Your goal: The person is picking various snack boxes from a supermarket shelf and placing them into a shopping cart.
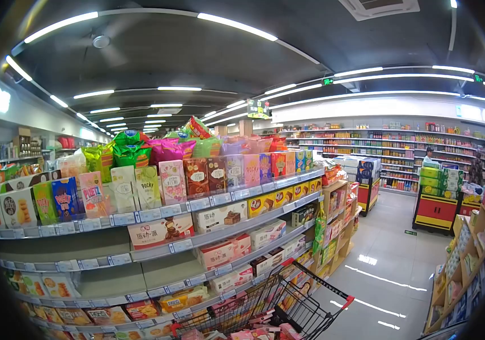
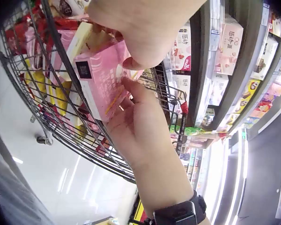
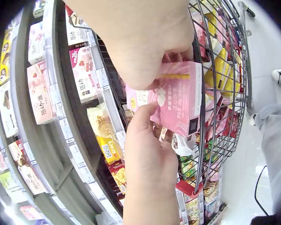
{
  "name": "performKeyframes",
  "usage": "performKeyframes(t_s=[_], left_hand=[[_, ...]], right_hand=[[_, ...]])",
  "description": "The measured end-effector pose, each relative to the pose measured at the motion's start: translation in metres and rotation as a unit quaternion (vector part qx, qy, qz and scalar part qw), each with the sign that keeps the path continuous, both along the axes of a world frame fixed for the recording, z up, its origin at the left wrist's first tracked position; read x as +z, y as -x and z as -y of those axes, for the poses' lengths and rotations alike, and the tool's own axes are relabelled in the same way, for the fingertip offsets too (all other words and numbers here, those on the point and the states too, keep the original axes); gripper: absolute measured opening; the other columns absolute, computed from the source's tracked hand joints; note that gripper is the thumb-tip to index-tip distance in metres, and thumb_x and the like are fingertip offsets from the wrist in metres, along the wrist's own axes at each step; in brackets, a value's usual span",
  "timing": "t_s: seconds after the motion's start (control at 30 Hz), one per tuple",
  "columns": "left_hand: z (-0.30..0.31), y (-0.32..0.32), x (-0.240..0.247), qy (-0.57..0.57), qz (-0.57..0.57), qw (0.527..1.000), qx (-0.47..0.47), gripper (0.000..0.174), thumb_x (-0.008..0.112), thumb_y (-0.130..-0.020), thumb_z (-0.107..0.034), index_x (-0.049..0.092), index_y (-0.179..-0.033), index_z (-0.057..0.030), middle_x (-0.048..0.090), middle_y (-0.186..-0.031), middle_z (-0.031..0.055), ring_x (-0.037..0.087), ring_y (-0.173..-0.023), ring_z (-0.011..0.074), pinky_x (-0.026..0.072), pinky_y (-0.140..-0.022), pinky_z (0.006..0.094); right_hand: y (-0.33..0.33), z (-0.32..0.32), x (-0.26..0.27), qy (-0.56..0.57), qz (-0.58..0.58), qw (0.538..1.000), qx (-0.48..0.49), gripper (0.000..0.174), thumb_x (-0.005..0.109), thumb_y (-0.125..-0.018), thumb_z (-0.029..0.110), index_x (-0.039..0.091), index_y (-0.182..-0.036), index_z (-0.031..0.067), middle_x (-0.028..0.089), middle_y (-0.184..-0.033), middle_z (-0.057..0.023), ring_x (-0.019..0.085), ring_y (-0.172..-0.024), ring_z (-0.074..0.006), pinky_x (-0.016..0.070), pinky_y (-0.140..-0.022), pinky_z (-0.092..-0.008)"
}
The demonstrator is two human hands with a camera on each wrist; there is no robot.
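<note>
Holding pink box (image 3: 180, 96), between 2 hands (image 3: 150, 143), near cart's wire rim (image 3: 203, 89)

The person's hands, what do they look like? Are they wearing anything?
No gloves or sleeves show on the upper hand or the lower hand in the left wrist view. The lower one's wrist has a black strap with a smooth, squarish black piece, maybe a watch.

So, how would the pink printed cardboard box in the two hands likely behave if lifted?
The pink printed cardboard box would probably stay stiff, as its edges look straight and its corners square. Its smooth, shiny face might make it a little slippery. Flat sides suggest it won't roll.
</note>
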State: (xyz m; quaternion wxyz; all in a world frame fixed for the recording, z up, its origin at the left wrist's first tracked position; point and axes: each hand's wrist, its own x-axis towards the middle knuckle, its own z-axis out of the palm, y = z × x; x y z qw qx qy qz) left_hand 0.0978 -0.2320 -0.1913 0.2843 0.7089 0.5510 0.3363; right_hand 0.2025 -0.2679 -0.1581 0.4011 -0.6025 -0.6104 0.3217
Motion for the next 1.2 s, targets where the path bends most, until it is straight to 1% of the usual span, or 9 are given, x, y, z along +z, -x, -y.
performKeyframes(t_s=[0.4, 0.67, 0.7, 0.83, 0.93, 1.03, 1.07, 1.13, 1.2], left_hand=[[0.028, 0.010, -0.029, 0.014, -0.057, 0.998, 0.023, 0.073, 0.059, -0.071, -0.033, 0.026, -0.129, -0.0037, 0.036, -0.128, 0.0185, 0.033, -0.120, 0.0315, 0.0233, -0.100, 0.0412], [0.048, 0.022, -0.057, 0.036, -0.099, 0.994, 0.039, 0.074, 0.058, -0.071, -0.034, 0.024, -0.130, -0.0035, 0.034, -0.130, 0.0188, 0.032, -0.121, 0.0317, 0.0204, -0.101, 0.0419], [0.050, 0.023, -0.060, 0.039, -0.102, 0.993, 0.040, 0.074, 0.058, -0.071, -0.034, 0.024, -0.130, -0.0035, 0.034, -0.130, 0.0188, 0.031, -0.122, 0.0317, 0.0201, -0.101, 0.0420], [0.055, 0.023, -0.064, 0.046, -0.112, 0.992, 0.046, 0.075, 0.057, -0.072, -0.034, 0.023, -0.131, -0.0034, 0.033, -0.131, 0.0190, 0.031, -0.122, 0.0318, 0.0187, -0.102, 0.0423], [0.060, 0.023, -0.069, 0.047, -0.115, 0.991, 0.055, 0.075, 0.057, -0.072, -0.035, 0.023, -0.131, -0.0033, 0.032, -0.131, 0.0191, 0.030, -0.123, 0.0319, 0.0176, -0.103, 0.0426], [0.064, 0.020, -0.071, 0.048, -0.119, 0.990, 0.062, 0.075, 0.056, -0.072, -0.035, 0.022, -0.131, -0.0033, 0.032, -0.132, 0.0193, 0.029, -0.123, 0.0320, 0.0165, -0.103, 0.0428], [0.065, 0.020, -0.071, 0.059, -0.129, 0.988, 0.058, 0.075, 0.055, -0.073, -0.035, 0.020, -0.132, -0.0026, 0.029, -0.134, 0.0195, 0.028, -0.124, 0.0329, 0.0173, -0.103, 0.0431], [0.067, 0.019, -0.058, 0.079, -0.149, 0.985, 0.046, 0.075, 0.051, -0.075, -0.034, 0.017, -0.134, -0.0014, 0.023, -0.137, 0.0200, 0.025, -0.125, 0.0348, 0.0187, -0.103, 0.0436], [0.071, 0.017, -0.042, 0.090, -0.173, 0.980, 0.049, 0.076, 0.051, -0.074, -0.034, 0.017, -0.133, 0.0000, 0.024, -0.136, 0.0203, 0.025, -0.125, 0.0358, 0.0203, -0.103, 0.0441]], right_hand=[[-0.006, 0.021, -0.029, 0.019, 0.014, 1.000, -0.014, 0.062, 0.054, -0.075, 0.019, 0.027, -0.125, -0.0043, 0.047, -0.110, -0.0282, 0.053, -0.095, -0.0370, 0.0444, -0.078, -0.0424], [-0.016, 0.031, -0.044, 0.060, 0.027, 0.998, 0.004, 0.062, 0.054, -0.075, 0.020, 0.027, -0.125, -0.0048, 0.047, -0.108, -0.0298, 0.054, -0.091, -0.0386, 0.0453, -0.076, -0.0434], [-0.015, 0.030, -0.044, 0.055, 0.037, 0.998, 0.000, 0.062, 0.054, -0.075, 0.020, 0.027, -0.125, -0.0049, 0.048, -0.108, -0.0300, 0.054, -0.091, -0.0388, 0.0454, -0.075, -0.0435], [-0.007, 0.033, -0.046, -0.044, 0.093, 0.994, -0.027, 0.064, 0.052, -0.076, 0.025, 0.026, -0.124, -0.0082, 0.048, -0.100, -0.0332, 0.054, -0.079, -0.0442, 0.0460, -0.067, -0.0470], [-0.002, 0.031, -0.052, -0.069, 0.112, 0.990, -0.043, 0.066, 0.053, -0.075, 0.026, 0.025, -0.123, -0.0094, 0.048, -0.101, -0.0331, 0.053, -0.080, -0.0456, 0.0459, -0.068, -0.0476], [0.002, 0.033, -0.041, -0.030, 0.112, 0.992, -0.055, 0.065, 0.053, -0.075, 0.024, 0.026, -0.123, -0.0090, 0.047, -0.103, -0.0320, 0.052, -0.087, -0.0450, 0.0458, -0.071, -0.0470], [0.001, 0.033, -0.042, -0.054, 0.127, 0.990, -0.040, 0.064, 0.053, -0.075, 0.024, 0.026, -0.123, -0.0087, 0.046, -0.105, -0.0314, 0.051, -0.090, -0.0444, 0.0457, -0.072, -0.0465], [-0.002, 0.030, -0.046, -0.101, 0.156, 0.983, -0.014, 0.062, 0.053, -0.075, 0.023, 0.027, -0.123, -0.0082, 0.045, -0.108, -0.0302, 0.049, -0.095, -0.0431, 0.0457, -0.074, -0.0456], [-0.001, 0.031, -0.047, -0.093, 0.154, 0.984, -0.014, 0.060, 0.053, -0.075, 0.022, 0.028, -0.122, -0.0072, 0.044, -0.110, -0.0293, 0.048, -0.098, -0.0421, 0.0457, -0.075, -0.0446]])
